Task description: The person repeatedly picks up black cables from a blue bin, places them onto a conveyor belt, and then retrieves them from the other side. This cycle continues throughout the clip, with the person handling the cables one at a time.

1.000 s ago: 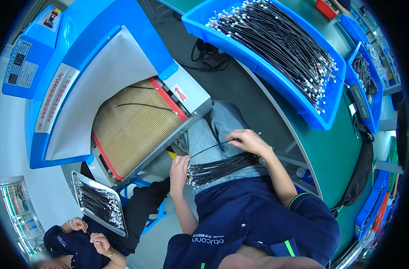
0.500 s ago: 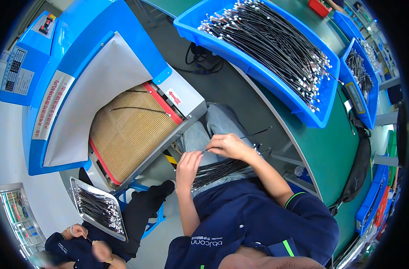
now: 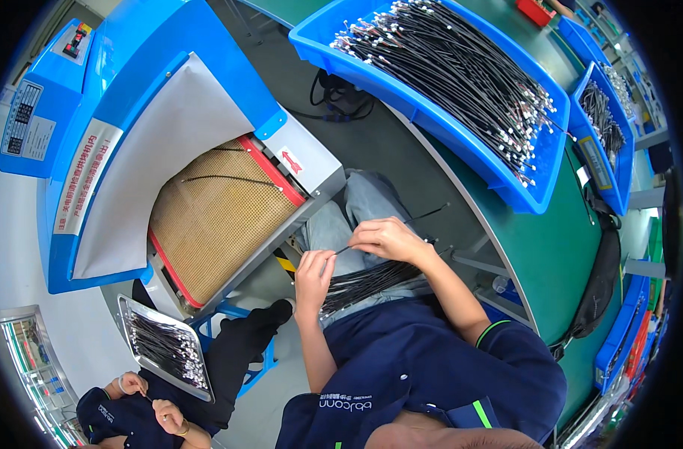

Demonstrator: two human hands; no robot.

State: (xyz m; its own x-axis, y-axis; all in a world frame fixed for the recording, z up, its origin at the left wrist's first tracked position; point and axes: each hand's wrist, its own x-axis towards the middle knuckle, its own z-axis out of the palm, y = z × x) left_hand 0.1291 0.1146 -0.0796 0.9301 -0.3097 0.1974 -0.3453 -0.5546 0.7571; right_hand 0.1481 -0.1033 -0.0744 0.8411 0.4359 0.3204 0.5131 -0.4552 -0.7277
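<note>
Between my two hands a thin black cable (image 3: 429, 214) is stretched over my lap, its far end sticking out past my right hand to the upper right. My left hand (image 3: 313, 283) pinches one end of it with fingertips together. My right hand (image 3: 387, 239) grips it a short way along, fingers closed. The tip at the left fingers is too small to make out. Just below my hands, a bundle of black cables (image 3: 375, 284) with small pale connectors lies across my thighs, partly hidden by my right forearm.
On the left stands a blue machine (image 3: 154, 45) with a tan mesh belt (image 3: 221, 232) carrying black cables. A blue bin (image 3: 461, 153) full of cables sits on the green table (image 3: 532, 247) at right. Lower left, a co-worker sits by a metal tray (image 3: 204, 395) of cables.
My right hand has shifted slightly upward, and the cable's free end has swung a little up and left. The co-worker's hands have moved slightly. The belt cables look nearly unchanged.
</note>
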